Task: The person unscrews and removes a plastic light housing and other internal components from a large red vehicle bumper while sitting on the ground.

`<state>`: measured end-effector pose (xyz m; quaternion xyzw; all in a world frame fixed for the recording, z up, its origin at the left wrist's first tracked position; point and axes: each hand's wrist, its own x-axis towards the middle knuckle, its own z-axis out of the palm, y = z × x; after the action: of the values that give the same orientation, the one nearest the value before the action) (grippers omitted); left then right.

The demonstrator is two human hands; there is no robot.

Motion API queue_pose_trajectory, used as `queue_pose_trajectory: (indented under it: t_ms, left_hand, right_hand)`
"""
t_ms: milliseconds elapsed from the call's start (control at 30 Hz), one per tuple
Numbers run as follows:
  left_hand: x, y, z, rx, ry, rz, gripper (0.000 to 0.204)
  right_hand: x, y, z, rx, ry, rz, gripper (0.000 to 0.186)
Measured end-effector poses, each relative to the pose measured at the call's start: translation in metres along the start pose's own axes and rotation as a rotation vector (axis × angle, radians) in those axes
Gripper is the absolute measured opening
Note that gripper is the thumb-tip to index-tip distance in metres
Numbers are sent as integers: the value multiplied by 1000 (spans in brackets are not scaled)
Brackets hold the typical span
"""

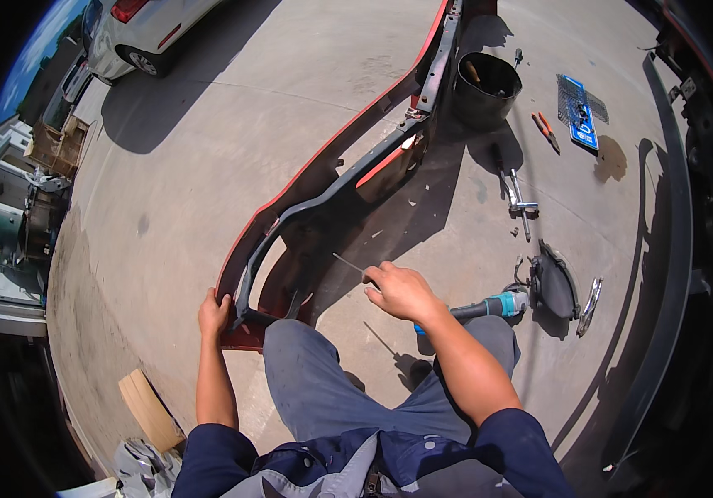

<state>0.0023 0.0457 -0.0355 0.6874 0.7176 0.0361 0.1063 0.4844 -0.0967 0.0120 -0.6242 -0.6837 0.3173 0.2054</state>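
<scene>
A long red bumper (pixel 315 173) lies on the concrete in front of me, with its dark inner side facing right. Along that inner side runs a dark grey bar (pixel 348 179). My left hand (pixel 214 314) is closed around the bumper's near left end. Over the ground between the bumper and my right knee, my right hand (pixel 405 292) pinches a thin grey rod (pixel 348 264). The rod points up and left toward the bumper; its held end is hidden by the fingers. Beside my right knee lies a teal and black power tool (pixel 493 305), partly hidden by the leg.
To the right lie a black lamp-like part (pixel 552 284), locking pliers (pixel 590 307), ratchet tools (pixel 522 206), orange-handled pliers (pixel 546 131) and a blue plate (pixel 578 112). A black bucket (pixel 484 104) stands beside the bumper. Wood (pixel 151 409) lies at lower left; a white car (pixel 157 33) stands far left.
</scene>
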Motion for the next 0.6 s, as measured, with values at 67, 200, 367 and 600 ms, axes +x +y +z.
queue_pose_trajectory:
  t_ms: [67,200,367,600]
  left_hand:
    - [-5,5,-1,-11,11,2,39]
    - [-17,3,-6,-21,20,-14,36]
    - [-17,25,-12,45,-8,-63,35]
    - [-11,7,-8,66,-9,-91,44]
  right_hand:
    - [0,1,-2,6,3,2,28]
    - [4,-1,-1,-1,-20,33,26]
    - [2,3,-5,19,13,17,25]
    - [7,5,-9,114,109,-63,26]
